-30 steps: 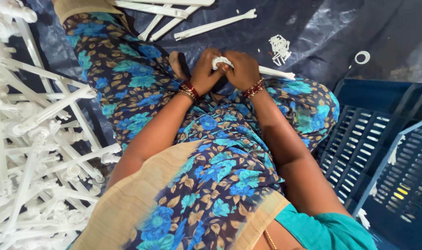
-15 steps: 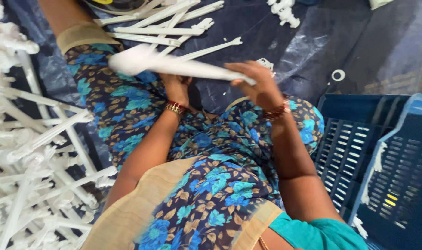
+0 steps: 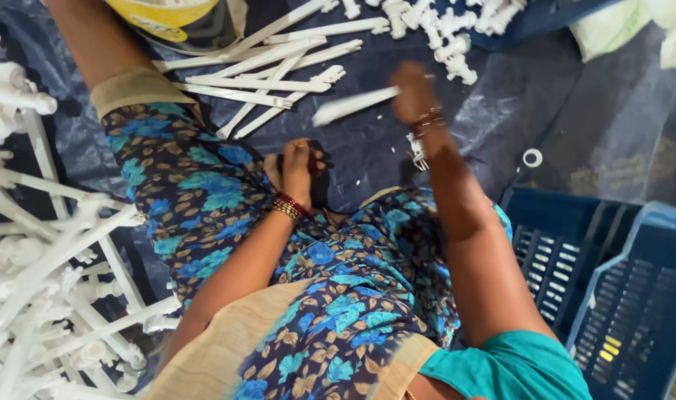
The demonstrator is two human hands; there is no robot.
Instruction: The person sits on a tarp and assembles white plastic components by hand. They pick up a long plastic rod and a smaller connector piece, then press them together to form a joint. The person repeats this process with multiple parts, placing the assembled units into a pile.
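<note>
White plastic rod [image 3: 353, 105], blurred, sits in the right hand [image 3: 412, 92], clenched around its end, above the dark floor sheet [image 3: 575, 133] near the laid rods [image 3: 271, 81]. Left hand [image 3: 297, 167] rests curled on the lap, grasping something dark. A level, parallel rod would stack tidily.

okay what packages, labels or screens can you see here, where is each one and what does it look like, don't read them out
Round container: top left, behind the knee; curved wall with a yellow printed label, only partly in frame.
Pale plastic bag: top right corner; crumpled, whitish-green, cut off by the frame.
Small yellow tag: seen through the slats of the blue crate at lower right; too small to make out.
No screens or signs in view.
</note>
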